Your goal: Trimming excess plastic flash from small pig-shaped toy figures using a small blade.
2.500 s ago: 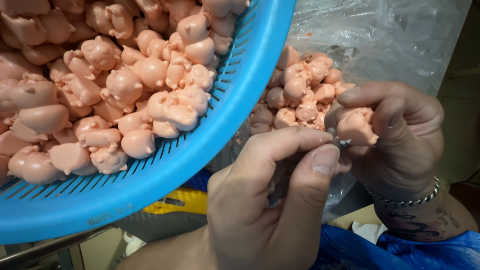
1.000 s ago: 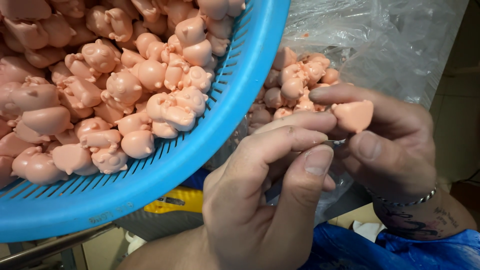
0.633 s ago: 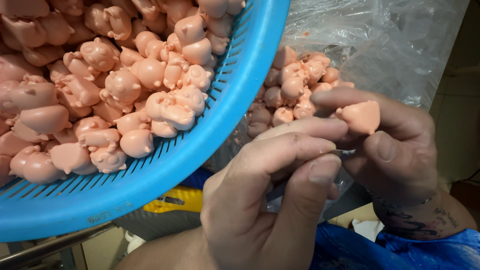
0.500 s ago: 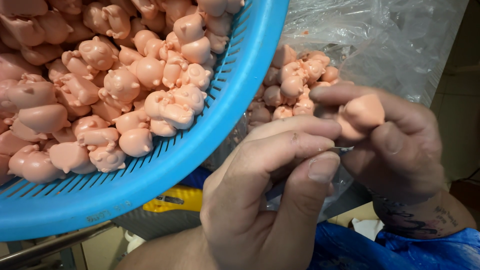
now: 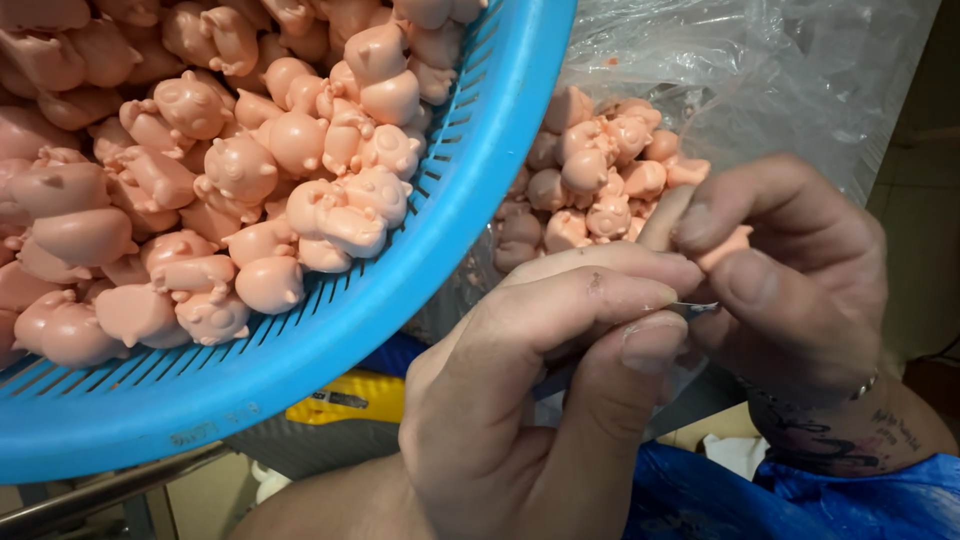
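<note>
Since a moment ago, turned deeper into the right hand [image 5: 790,290] beside the blue basket [image 5: 480,200]: one pink figure [image 5: 722,248], pinched there while the left hand [image 5: 540,400] clenches a thin blade [image 5: 695,307]; trimming unfinished, basket heaped full, smaller pile bagged [image 5: 600,180].

Crowded on the upper left by the blue basket [image 5: 470,200], heaped with pink figures [image 5: 250,170] and overhanging. Blocked straight ahead by the clear plastic bag [image 5: 760,70] of more figures. Little gap between basket rim and left hand [image 5: 540,400]; right hand [image 5: 790,280] pressed close against it. Open only at the far right edge.
</note>
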